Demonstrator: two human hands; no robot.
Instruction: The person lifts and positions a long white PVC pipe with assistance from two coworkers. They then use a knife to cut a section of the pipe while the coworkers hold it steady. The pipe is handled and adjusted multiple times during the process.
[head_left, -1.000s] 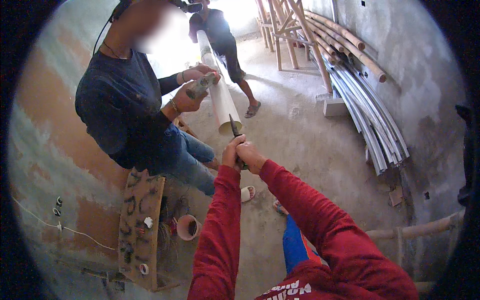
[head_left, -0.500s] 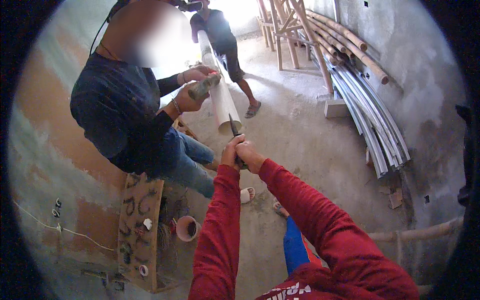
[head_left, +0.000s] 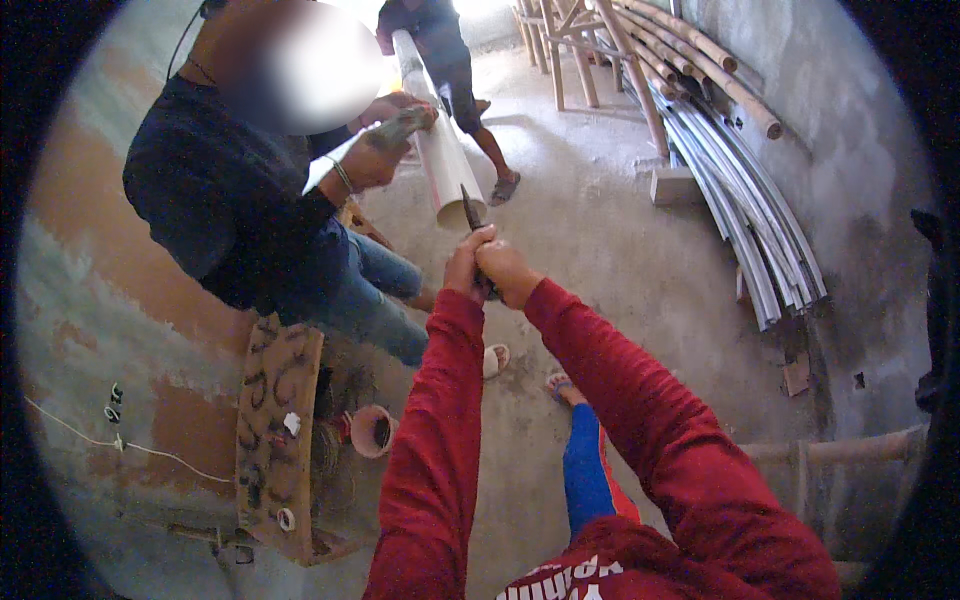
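Note:
My left hand (head_left: 463, 266) and right hand (head_left: 509, 270) are closed together around the handle of a dark, pointed tool (head_left: 470, 209). Its narrow tip reaches up to the near open end of a long white pipe (head_left: 448, 170); whether it sits inside the rim or just in front I cannot tell. At the pipe's left side, a co-worker's hands (head_left: 372, 165) hold a long greyish-green object (head_left: 400, 127) against or close to the pipe wall. A second co-worker (head_left: 430, 45) stands at the pipe's far end, partly cut off by the upper edge.
On the left stands a marked wooden board (head_left: 275, 430) with a pinkish bucket (head_left: 372, 432) beside it. Bundled metal channels (head_left: 745, 215) and wooden poles (head_left: 700, 60) lie along the right wall, near a wooden trestle (head_left: 580, 50). A pale block (head_left: 677, 187) sits on the concrete floor.
My two hands and the pointed tool sit a little higher in the view, as does the pipe's near end. The co-worker on the left leans closer over the pipe, hands shifted slightly upward.

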